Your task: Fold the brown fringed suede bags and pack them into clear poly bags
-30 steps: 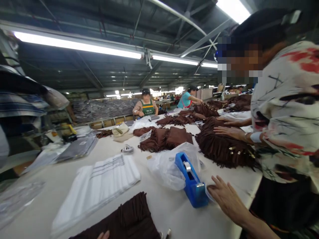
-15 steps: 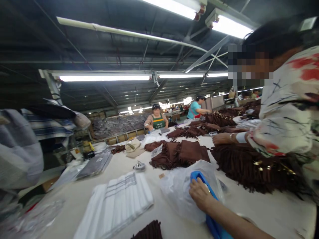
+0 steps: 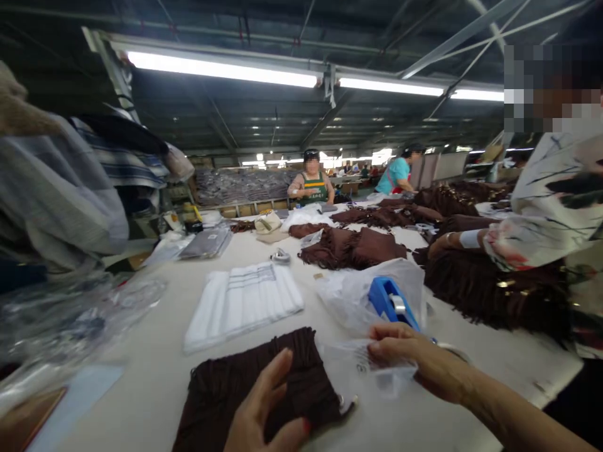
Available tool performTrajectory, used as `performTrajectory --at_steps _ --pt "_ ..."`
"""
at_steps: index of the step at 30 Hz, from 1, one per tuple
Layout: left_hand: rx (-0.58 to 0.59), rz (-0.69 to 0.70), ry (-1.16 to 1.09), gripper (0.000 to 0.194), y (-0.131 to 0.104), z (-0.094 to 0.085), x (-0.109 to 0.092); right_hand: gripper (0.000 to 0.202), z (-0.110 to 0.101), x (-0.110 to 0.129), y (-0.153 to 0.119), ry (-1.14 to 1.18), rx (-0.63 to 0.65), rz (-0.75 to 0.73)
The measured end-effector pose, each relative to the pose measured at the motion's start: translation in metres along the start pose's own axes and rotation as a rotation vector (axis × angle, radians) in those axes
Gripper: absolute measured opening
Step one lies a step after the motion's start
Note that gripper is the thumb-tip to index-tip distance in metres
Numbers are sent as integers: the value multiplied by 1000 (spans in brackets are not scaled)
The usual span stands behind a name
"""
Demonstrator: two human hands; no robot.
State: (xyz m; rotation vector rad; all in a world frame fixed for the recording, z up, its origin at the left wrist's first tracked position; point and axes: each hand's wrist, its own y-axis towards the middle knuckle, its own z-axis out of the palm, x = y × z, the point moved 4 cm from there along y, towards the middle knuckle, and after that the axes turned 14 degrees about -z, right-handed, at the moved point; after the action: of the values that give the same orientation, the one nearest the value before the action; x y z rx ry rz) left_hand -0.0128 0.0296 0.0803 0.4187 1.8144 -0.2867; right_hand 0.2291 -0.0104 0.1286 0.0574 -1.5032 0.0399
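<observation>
My right hand (image 3: 409,355) pinches a clear plastic bag (image 3: 351,361) that has some printing on it. Just beyond those fingers stands a blue tape dispenser (image 3: 387,300) with a roll in it, on or against crumpled clear plastic. My left hand (image 3: 268,408) comes in at the bottom with thumb and fingers apart, over a folded dark brown fringed textile (image 3: 211,392). Whether it touches the cloth I cannot tell. A small shiny piece lies at the textile's right corner, near the bag.
A folded white striped cloth (image 3: 245,301) lies ahead. Brown fringed pieces (image 3: 353,246) cover the table's far side. To the right, a co-worker's hand (image 3: 443,243) rests on a brown fringed pile (image 3: 475,289). Clear plastic packaging (image 3: 89,314) spreads at left.
My right hand has left the tape dispenser and come nearer, now with the plastic bag in it. My left hand has entered view. The view has tilted down, showing more of the brown textile.
</observation>
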Motion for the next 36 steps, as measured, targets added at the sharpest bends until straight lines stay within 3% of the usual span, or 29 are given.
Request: performTrajectory --at_steps 3,6,10,12,16,19,23,26,29,31,33,35,36 --pt "68 -170 -291 87 4 16 -10 19 32 -13 3 83 134 33" --pt "57 -268 -462 90 1 14 -6 20 55 -29 10 132 236 80" --pt "75 -447 -574 52 -14 2 19 21 75 -47 16 125 352 164" --pt "-6 -443 -481 34 -22 -9 28 21 82 -55 18 119 401 199" --pt "-232 -382 -419 25 -31 -31 39 22 94 -70 28 32 471 246" --pt "-345 -490 -307 25 -26 -47 49 30 97 -77 48 -44 327 229" --pt "-489 -496 273 30 -4 -71 52 32 94 -76 90 -394 48 -72" --pt "-563 -499 505 29 8 -82 56 27 97 -79 114 -626 -24 -263" --pt "-609 -489 664 14 9 -84 61 21 101 -89 125 -734 -47 -371" --pt "-680 -360 821 12 7 -81 61 20 104 -96 127 -791 -35 -434" --pt "-679 -18 1022 26 7 -68 56 21 105 -103 127 -836 -19 -488" --pt "-539 346 1152 35 8 -48 56 23 104 -108 125 -881 -16 -530" --pt "-461 433 1162 35 10 -41 58 23 103 -109 124 -906 -17 -546"
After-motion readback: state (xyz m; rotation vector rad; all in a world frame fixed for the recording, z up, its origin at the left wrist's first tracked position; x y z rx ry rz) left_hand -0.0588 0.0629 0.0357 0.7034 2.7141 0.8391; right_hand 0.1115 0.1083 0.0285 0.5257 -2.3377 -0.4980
